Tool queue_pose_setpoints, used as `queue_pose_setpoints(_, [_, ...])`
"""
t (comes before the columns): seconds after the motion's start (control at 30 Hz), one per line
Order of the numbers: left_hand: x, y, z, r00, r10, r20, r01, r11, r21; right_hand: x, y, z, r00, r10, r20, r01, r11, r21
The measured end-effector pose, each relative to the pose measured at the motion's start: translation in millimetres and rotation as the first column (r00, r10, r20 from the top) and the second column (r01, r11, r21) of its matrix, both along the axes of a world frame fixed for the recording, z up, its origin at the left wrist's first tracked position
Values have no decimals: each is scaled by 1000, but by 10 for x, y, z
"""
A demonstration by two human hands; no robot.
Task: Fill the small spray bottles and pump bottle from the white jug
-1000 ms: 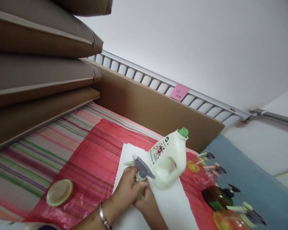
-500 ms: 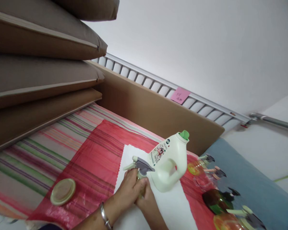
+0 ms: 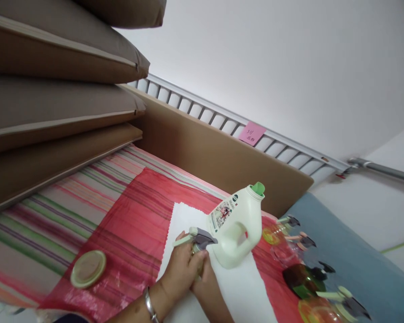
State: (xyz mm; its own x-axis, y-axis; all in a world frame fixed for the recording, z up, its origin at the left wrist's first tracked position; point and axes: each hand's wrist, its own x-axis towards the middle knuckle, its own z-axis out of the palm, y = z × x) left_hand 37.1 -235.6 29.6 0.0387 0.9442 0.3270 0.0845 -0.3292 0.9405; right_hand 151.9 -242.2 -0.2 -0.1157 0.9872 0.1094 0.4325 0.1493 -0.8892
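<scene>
A stack of cushions (image 3: 60, 103) fills the left side, beside a see-through red sheet (image 3: 128, 211) spread over striped cloth. On the sheet lies a white mat (image 3: 245, 296), and along its right side runs a row of bottles (image 3: 305, 281). A pale jug (image 3: 227, 246) stands on the mat, just beyond the hands; its hollow grip on the right looks the surest place to lift it, and its weight depends on contents that do not show.

The left hand (image 3: 180, 269) and right hand (image 3: 204, 280) are together at the near part of the mat, clamped around the spray bottle (image 3: 202, 242), which tilts between them. Its body is mostly hidden, so I cannot tell how full it is; it is probably light, smooth plastic, inclined to slip if wet. The neck and upper body seem the best hold. The grey spray head (image 3: 204, 238) looks stiff, while the thin green trigger (image 3: 182, 241), pointing left, is likely springy and a poor thing to lift by.
</scene>
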Motion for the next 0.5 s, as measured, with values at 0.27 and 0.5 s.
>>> queue_pose_setpoints(0.27, [-38,0,-5,992,-117,-55,118,992,31,15,4,-17,1000,-1,-3,1,1000,9])
queue_pose_setpoints(0.5, [8,-35,1,988,10,-154,3,997,83,28,9,8,991,17,-129,-22,999,-34])
